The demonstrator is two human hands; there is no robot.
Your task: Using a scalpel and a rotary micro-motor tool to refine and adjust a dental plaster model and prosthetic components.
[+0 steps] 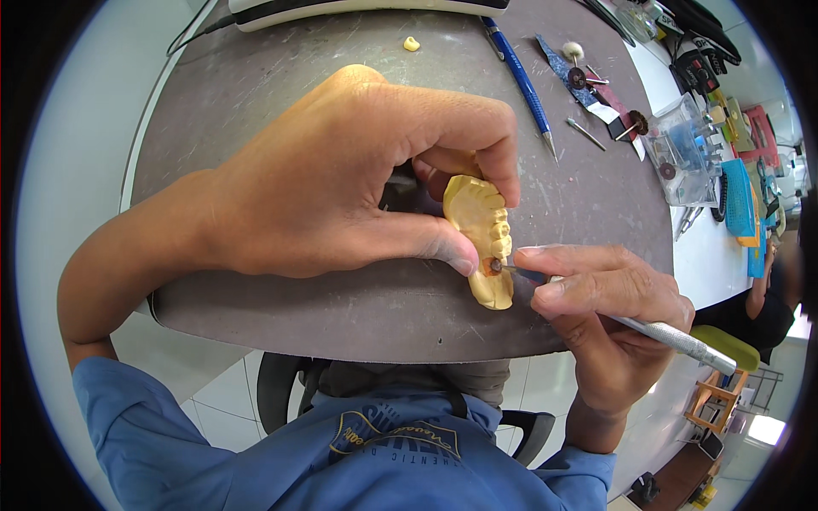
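Observation:
My left hand (366,179) grips a yellow dental cast (471,213) between thumb and fingers, holding it above the grey-brown work surface. A row of moulded teeth runs along the cast's right side. Near its lower end sits a small dark brown spot (495,265) ringed with reddish orange. In my right hand (609,298) is a slim metal carving tool (673,337) with a knurled handle, held like a pen. The tool's tip reaches the cast at or right beside the dark spot; whether it touches, I cannot tell.
A blue mechanical pencil (521,77) lies beyond my hands, beside a small yellow crumb (411,43). To the right are abrasive strips (567,70), several rotary burs and brushes (635,125), and a clear plastic box (682,149). A white device (366,10) stands at the far edge.

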